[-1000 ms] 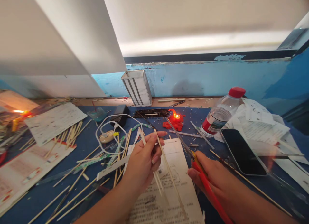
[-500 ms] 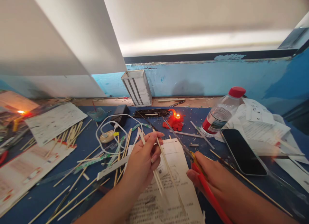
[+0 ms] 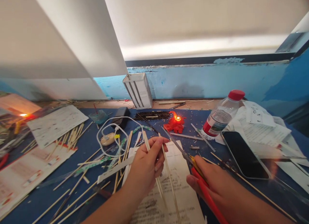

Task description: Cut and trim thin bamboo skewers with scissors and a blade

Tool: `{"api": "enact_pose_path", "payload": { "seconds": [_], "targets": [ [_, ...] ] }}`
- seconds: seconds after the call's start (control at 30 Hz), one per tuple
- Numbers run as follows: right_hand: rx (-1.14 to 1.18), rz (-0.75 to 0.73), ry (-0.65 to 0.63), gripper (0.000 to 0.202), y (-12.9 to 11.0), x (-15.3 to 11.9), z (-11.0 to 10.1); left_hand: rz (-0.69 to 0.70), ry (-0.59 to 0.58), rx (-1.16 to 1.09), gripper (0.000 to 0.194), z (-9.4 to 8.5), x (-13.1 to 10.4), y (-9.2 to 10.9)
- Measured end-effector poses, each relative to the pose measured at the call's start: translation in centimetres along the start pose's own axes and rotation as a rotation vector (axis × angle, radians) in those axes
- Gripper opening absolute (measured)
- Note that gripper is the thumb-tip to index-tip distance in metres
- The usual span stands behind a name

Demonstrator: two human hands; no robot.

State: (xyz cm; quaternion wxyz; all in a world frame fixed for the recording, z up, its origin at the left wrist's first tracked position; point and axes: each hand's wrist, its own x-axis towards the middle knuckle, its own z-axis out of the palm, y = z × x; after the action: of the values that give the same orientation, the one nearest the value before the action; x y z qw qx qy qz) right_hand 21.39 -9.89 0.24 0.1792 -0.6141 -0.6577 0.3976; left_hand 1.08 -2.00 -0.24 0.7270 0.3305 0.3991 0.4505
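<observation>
Left fingers [image 3: 156,147] pinch slender wooden sticks [image 3: 146,141] over a sheet [image 3: 184,188] of illegible print; right fingers [image 3: 192,181] grip a red-handled tool [image 3: 205,189].

We count one bottle [image 3: 218,117], one phone [image 3: 243,154], one tall open box [image 3: 138,92], one black block [image 3: 121,117] and two flames [image 3: 177,118]; the thin sticks [image 3: 72,203], many and overlapping, we cannot number.

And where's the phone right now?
In the head view, the phone lies at right, between the right hand and the papers, nearer than the water bottle.
</observation>
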Motion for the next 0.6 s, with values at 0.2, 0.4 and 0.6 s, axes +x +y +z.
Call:
{"api": "enact_pose_path", "payload": {
  "seconds": [0.2,0.4,0.6],
  "targets": [
    [-0.053,0.034,-0.037,0.037,-0.61,-0.01,-0.33,-0.045,-0.099,0.055,0.035,-0.08,-0.22,-0.46],
    [-0.070,-0.020,-0.024,0.030,-0.59,-0.25,-0.47,-0.081,-0.181,0.072,0.038,0.07,-0.41,-0.64],
    [-0.037,-0.077,0.011,0.037,-0.19,-0.39,-0.87,-0.060,-0.220,0.054,0.044,-0.04,-0.58,-0.51]
  ]
}}
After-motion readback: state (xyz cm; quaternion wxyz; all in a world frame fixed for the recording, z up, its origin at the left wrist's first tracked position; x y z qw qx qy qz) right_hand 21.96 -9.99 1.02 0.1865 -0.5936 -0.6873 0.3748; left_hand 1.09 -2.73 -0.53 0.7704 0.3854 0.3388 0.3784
